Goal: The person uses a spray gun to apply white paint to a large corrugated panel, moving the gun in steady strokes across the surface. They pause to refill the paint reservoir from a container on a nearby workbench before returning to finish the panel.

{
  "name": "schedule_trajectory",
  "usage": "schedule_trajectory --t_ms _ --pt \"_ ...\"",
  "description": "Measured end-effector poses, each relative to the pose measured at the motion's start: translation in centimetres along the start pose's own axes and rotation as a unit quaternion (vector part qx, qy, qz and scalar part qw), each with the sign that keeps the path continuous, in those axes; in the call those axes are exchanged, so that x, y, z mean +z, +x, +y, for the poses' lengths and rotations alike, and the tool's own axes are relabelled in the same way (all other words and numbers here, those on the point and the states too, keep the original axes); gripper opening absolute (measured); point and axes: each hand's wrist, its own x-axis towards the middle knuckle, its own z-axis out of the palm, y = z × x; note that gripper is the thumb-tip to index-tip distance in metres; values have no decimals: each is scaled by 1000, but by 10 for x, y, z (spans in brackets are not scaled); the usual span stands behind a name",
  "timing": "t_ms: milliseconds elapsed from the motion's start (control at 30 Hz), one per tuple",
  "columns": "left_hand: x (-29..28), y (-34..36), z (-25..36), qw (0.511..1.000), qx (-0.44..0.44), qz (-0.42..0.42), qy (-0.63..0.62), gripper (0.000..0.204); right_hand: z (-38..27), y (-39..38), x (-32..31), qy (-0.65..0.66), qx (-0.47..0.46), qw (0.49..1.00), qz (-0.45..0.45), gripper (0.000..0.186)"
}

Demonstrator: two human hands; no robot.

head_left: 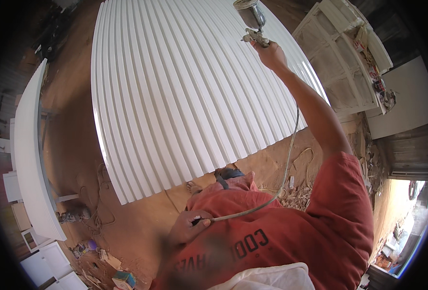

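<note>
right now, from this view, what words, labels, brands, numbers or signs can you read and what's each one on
Red shirt: dark lettering on the front, partly blurred; I won't copy the wording.
Blue-and-yellow box: any print too small to read.
Spray gun: no readable text.
White ribbed panel: none seen.

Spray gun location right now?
Head view, top edge, right of centre: the spray gun is in the right hand, seen against the white ribbed panel.
</note>
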Motion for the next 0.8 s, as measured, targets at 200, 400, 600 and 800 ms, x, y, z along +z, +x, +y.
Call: schedule_trajectory --t_ms 200,400,600,800 --pt "19 13 0 994 10 86 -71 35 -20 101 47 10 -66 990 126 68" --pt "22 16 3 992 33 108 -59 32 -42 113 54 35 -68 992 101 69" --pt "0 3 1 999 21 33 -19 21 -26 46 45 -5 -52 997 55 69" --pt "-26 -16 -4 997 30 -35 61 35 17 -68 19 -33 22 999 6 64"
